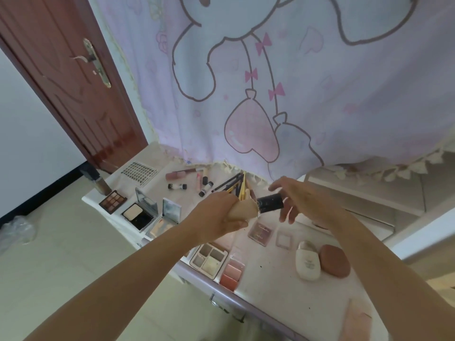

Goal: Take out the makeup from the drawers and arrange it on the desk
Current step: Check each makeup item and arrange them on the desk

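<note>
- Head view, far left: a brown eyeshadow palette (113,201) lies open at the desk's (275,276) left corner, with a sheet of small dark stickers (139,173) beyond it.
- Just right of the palette: two mirrored compacts (140,214) stand open, side by side.
- Far centre: small tubes and bottles (197,180) lie scattered near the curtain's (270,82) hem; a bundle of pencils and brushes (236,187) fans out beside them.
- Centre: my left hand (216,217) grips a beige sponge (242,211), fingers curled round it, above the desk.
- Touching the sponge's right edge: a black tube (269,203), held level in the air.
- Right of centre: my right hand (299,198) holds the tube's far end with thumb and curled fingers; the lower fingers hang loose.
- Near edge, under my arms: a four-pan palette (209,259) and a pink blush strip (231,270).
- Right: a plum palette (261,232), a small clear square case (284,239), a white bottle (307,260) touching a brown oval sponge (334,260).
</note>
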A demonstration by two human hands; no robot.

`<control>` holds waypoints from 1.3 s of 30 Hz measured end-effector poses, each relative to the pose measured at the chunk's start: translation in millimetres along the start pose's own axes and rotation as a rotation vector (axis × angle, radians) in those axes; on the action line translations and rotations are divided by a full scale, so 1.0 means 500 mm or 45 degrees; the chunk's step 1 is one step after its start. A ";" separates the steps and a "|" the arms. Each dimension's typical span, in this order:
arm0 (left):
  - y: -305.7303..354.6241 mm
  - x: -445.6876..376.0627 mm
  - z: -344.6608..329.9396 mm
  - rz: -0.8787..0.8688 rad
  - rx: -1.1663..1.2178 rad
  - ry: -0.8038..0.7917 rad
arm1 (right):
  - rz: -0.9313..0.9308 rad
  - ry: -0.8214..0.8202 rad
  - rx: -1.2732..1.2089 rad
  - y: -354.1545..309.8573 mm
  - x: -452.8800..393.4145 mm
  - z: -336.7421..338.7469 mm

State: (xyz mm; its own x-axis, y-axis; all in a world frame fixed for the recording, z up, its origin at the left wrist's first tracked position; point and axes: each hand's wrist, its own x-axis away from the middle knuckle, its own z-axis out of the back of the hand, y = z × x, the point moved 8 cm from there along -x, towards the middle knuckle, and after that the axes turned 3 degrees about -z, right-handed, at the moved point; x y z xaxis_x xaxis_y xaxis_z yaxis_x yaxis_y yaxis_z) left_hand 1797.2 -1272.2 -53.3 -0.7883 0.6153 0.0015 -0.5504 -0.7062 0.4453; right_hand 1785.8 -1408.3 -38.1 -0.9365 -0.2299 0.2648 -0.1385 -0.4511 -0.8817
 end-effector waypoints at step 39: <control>0.071 -0.022 -0.012 -0.097 -0.240 0.350 | 0.308 0.259 0.103 0.044 0.074 0.055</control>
State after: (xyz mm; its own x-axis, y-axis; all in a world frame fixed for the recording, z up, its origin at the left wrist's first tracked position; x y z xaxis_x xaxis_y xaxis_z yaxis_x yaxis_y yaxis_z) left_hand 1784.6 -1305.8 -42.8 -0.7734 0.5695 -0.2784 -0.6316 -0.7300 0.2612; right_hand 1756.9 -1450.3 -37.1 -0.9854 -0.1656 -0.0388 0.1140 -0.4733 -0.8735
